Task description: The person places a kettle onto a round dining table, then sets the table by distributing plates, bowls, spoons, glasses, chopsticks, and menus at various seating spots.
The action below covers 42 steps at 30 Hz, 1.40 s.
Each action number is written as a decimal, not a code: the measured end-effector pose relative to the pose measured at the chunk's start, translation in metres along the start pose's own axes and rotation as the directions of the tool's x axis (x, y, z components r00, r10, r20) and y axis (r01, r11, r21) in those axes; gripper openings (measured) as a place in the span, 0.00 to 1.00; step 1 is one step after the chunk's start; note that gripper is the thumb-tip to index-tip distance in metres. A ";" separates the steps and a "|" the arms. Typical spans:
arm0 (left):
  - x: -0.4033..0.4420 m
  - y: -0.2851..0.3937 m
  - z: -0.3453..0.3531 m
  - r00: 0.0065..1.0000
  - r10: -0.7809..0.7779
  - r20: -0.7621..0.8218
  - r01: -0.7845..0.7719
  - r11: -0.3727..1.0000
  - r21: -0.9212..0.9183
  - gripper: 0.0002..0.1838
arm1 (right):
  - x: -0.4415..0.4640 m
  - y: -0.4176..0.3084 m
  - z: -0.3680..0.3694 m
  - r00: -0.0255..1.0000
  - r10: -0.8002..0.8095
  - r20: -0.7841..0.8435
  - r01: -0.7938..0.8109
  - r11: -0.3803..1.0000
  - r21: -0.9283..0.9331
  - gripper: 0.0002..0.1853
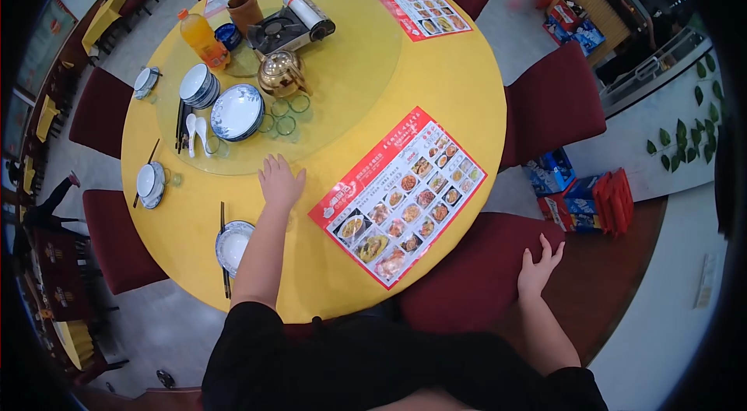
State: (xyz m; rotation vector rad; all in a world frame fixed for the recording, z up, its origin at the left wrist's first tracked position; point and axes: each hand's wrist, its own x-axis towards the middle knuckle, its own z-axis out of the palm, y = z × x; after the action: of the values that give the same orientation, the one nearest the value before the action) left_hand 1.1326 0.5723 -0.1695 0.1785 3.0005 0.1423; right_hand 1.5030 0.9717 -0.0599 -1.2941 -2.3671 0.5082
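My left hand [282, 181] reaches over the yellow round table [311, 286], palm down with fingers spread, at the near edge of the glass turntable [350, 115]. Just beyond it stand small green glasses [285, 125] and a stack of blue-and-white plates [237, 111]. Two white spoons [192, 131] lie left of the plates. Beneath my left forearm is a bowl on a plate [233, 247], partly covered, with chopsticks [225, 255] beside it. A picture menu [401, 197] lies to the right. My right hand [540, 267] is empty, fingers apart, over the red chair [475, 271].
A gold teapot [282, 73], a portable stove [280, 31], an orange bottle [202, 39] and stacked bowls [199, 86] stand on the turntable. Red chairs [554, 103] surround the table. Red and blue bags [587, 205] sit on the floor at right.
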 end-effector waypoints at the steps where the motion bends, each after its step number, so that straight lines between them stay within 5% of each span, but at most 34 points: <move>1: 0.005 -0.001 0.003 0.999 -0.008 0.036 0.007 1.000 0.030 0.41 | 0.000 0.001 0.000 1.000 0.001 0.004 -0.001 1.000 0.000 0.24; 5: 0.014 0.000 0.004 0.980 -0.023 0.196 0.009 0.997 0.072 0.45 | 0.001 0.007 0.002 1.000 -0.026 -0.007 0.026 1.000 0.014 0.23; 17: 0.022 0.025 0.013 0.962 -0.008 0.273 -0.036 0.987 0.156 0.57 | 0.013 0.014 0.013 0.997 -0.074 -0.018 0.074 0.997 0.012 0.22; 25: 0.019 0.044 0.021 0.968 0.012 0.250 -0.072 0.969 0.235 0.59 | 0.010 0.023 0.021 0.996 -0.093 -0.007 0.093 0.995 0.018 0.21; 42: 0.041 0.135 0.039 0.983 0.077 0.169 -0.097 0.989 0.113 0.58 | 0.014 0.017 0.030 0.997 -0.072 0.019 0.072 0.997 0.016 0.21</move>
State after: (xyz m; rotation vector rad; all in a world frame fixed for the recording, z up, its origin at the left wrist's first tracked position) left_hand 1.1124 0.7139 -0.1994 0.3186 2.8385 -0.0438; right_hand 1.4928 0.9886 -0.0911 -1.1975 -2.4117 0.5175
